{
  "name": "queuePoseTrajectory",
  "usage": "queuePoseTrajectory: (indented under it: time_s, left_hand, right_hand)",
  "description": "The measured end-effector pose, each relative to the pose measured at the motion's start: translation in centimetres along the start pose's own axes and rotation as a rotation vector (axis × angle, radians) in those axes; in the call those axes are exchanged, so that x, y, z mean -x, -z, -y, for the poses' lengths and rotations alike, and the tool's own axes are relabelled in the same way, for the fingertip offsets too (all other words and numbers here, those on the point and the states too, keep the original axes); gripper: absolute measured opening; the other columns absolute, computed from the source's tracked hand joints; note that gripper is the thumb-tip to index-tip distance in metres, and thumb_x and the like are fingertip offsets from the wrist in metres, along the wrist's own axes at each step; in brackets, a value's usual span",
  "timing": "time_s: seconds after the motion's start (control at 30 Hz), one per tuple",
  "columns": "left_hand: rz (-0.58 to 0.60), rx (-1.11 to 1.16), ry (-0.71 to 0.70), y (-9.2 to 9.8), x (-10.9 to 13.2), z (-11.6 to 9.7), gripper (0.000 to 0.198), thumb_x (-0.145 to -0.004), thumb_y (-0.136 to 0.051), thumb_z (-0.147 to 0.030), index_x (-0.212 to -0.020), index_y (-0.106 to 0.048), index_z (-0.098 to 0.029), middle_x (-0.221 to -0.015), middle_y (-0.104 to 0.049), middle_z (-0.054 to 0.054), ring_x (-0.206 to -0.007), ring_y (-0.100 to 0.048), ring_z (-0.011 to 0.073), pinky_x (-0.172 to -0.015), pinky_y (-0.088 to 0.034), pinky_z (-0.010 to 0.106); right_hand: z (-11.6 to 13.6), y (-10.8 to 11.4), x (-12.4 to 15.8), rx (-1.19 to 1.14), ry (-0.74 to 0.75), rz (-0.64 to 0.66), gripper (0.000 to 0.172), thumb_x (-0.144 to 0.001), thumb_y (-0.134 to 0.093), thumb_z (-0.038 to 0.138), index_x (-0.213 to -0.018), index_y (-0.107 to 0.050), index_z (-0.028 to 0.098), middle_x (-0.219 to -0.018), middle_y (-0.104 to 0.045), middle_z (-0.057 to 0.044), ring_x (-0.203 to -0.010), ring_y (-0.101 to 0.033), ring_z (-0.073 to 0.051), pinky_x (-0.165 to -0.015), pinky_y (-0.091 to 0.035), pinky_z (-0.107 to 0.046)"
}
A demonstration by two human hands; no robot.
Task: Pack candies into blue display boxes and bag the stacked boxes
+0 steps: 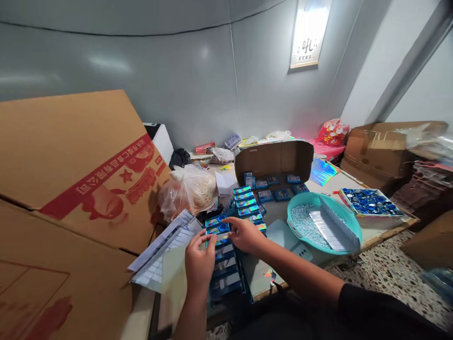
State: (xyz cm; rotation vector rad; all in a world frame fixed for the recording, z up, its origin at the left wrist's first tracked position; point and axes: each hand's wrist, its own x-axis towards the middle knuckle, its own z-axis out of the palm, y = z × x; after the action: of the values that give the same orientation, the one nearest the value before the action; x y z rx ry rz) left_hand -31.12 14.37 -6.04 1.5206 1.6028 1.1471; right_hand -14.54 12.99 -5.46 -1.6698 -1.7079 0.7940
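My left hand (pixel 199 262) and my right hand (pixel 244 233) meet over a row of small blue packets (pixel 226 271) laid along the table's near edge. Both pinch one blue packet (pixel 218 230) at the top of that row, the left thumb and forefinger on its left end, the right fingers curled on its right side. More blue packets (pixel 246 203) continue the row toward the back. A sheaf of white and silver sticker sheets (pixel 166 250) lies just left of my left hand.
A teal basin (pixel 350 224) with small white pieces and a folded silver sheet sits to the right. Behind it is a tray of blue caps (pixel 370 203). A large cardboard box (pixel 71 189) fills the left, a plastic bag (pixel 187 189) beside it.
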Motion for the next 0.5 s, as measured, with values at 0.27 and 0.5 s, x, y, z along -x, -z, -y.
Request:
queuePoseTrajectory:
  time_s: [0.27, 0.5]
  left_hand:
    - [0.043, 0.067, 0.011, -1.3, -1.0, 3.3, 0.027, -0.065, -0.07, -0.045, -0.073, -0.069, -0.019, -0.11, -0.065, 0.015, -0.117, -0.058, 0.0339, -0.111, -0.038, 0.053]
    - [0.101, 0.283, 0.164, -2.6, -1.7, 5.3, 0.068, -0.068, -0.074, -0.04, -0.126, -0.045, -0.019, -0.124, -0.059, 0.013, -0.113, -0.063, 0.0254, -0.105, -0.048, 0.049]
  right_hand:
    - [0.7, -0.3, -0.4, 0.174, -0.117, 0.103, 0.052, -0.087, -0.051, 0.011, -0.135, -0.062, 0.026, -0.115, -0.075, -0.007, -0.102, -0.07, -0.022, -0.08, -0.049, -0.026]
    - [1.8, -1.6, -0.4, 0.306, -0.213, 0.14, 0.088, -0.078, -0.056, 0.006, -0.158, -0.02, 0.005, -0.105, -0.075, -0.024, -0.089, -0.073, -0.032, -0.067, -0.052, -0.035]
